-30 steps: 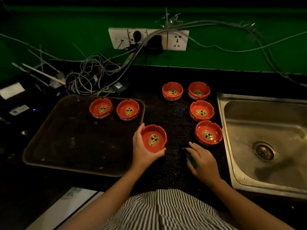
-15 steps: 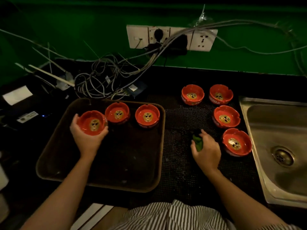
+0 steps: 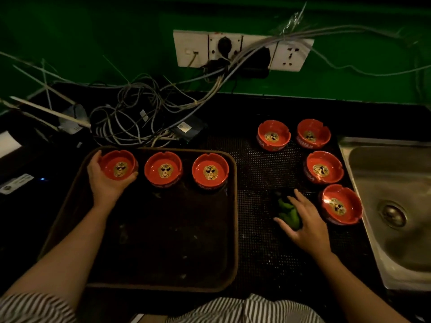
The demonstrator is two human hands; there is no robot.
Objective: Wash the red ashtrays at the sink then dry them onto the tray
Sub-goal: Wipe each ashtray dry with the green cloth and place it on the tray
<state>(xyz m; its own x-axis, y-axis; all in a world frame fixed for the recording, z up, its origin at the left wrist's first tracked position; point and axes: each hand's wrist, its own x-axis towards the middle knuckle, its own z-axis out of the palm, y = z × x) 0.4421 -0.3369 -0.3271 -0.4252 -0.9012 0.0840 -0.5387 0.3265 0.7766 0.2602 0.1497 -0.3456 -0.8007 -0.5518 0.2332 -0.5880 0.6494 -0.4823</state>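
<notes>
My left hand (image 3: 102,180) grips a red ashtray (image 3: 119,167) at the far left corner of the dark brown tray (image 3: 163,241). Two more red ashtrays (image 3: 163,170) (image 3: 210,171) stand in a row beside it on the tray. Several other red ashtrays (image 3: 274,135) (image 3: 323,167) (image 3: 341,205) sit on the black mat left of the steel sink (image 3: 396,206). My right hand (image 3: 305,222) rests on a green cloth (image 3: 288,212) on the mat, fingers spread and straight.
A tangle of grey cables (image 3: 140,117) lies behind the tray, running up to a white socket strip (image 3: 242,51) on the green wall. A small dark device (image 3: 189,129) sits among the cables. The sink drain (image 3: 393,214) is at the right.
My left hand carried the ashtray from the mat leftward to the tray's far left corner, beside the other two. My right hand stayed on the green cloth. The view shifted left.
</notes>
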